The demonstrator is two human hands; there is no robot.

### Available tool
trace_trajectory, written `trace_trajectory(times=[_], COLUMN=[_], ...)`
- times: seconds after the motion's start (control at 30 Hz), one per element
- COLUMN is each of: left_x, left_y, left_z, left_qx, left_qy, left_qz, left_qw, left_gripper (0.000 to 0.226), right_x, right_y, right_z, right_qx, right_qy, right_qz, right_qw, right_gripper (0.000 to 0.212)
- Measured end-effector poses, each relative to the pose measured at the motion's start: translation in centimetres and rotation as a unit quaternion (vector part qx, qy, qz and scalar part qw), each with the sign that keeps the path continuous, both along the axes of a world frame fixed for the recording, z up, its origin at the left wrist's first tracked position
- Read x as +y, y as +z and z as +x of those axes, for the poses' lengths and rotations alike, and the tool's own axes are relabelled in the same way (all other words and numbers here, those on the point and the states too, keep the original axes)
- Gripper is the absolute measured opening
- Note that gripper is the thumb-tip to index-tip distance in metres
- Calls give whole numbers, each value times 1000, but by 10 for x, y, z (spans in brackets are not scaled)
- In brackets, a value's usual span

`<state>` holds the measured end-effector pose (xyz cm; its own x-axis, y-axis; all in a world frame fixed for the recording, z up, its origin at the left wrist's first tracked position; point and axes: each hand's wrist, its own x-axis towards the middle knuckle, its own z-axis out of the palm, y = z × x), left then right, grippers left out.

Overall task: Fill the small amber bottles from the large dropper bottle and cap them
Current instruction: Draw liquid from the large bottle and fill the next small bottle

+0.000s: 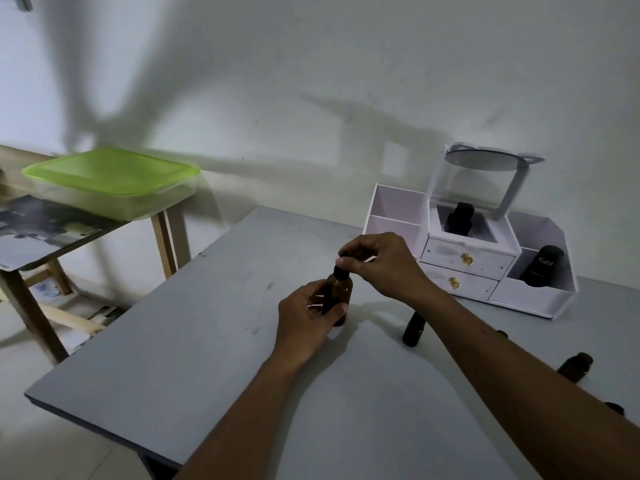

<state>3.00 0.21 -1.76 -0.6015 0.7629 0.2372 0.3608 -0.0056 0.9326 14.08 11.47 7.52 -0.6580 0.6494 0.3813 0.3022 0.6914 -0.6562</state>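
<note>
Forearms stretch out over the grey table [145, 368]. Left hand [306, 323] wraps the big bottle [337, 292] at mid-table, fingers curled round its body, bottle upright. Right hand [377, 263] sits directly above, fingertips pinching the dropper cap [341, 273]. Axis vertical, so that cap should come straight up. Small bottles [414, 329] wait just right, under the right forearm, nearer that hand.

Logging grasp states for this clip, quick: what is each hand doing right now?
Left hand: closed around the body of the large amber bottle.
Right hand: fingertips pinched on the bottle's black dropper cap.
</note>
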Motion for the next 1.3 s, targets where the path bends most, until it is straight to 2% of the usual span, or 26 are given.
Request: trace_trajectory(times=[0.37, 0.8, 0.9, 1.07, 1.17, 1.3], left_x=[0, -1, -2, -19, -35, -41], left_y=[1, 5, 7, 3, -3, -7], left_z=[1, 2, 3, 13, 29, 63], left_qx=[6, 3, 8, -19, -50, -64], left_qy=[5, -4, -5, 38, 38, -17], left_qz=[-4, -18, -26, -33, -32, -54], left_qw=[1000, 1000, 1000, 999, 997, 996], left_gripper=[50, 52, 54, 71, 62, 44], right_x=[-5, -8, -13, -23, -28, -27], right_y=[1, 5, 19, 58, 86, 109], right_z=[-4, -1, 2, 16, 36, 78], right_qx=[11, 20, 62, 133, 166, 204], right_qy=[0, -20, -19, -27, -29, -28], right_qz=[36, 30, 17, 53, 53, 32], right_qw=[999, 999, 998, 989, 984, 978], right_gripper=[3, 9, 11, 15, 11, 7])
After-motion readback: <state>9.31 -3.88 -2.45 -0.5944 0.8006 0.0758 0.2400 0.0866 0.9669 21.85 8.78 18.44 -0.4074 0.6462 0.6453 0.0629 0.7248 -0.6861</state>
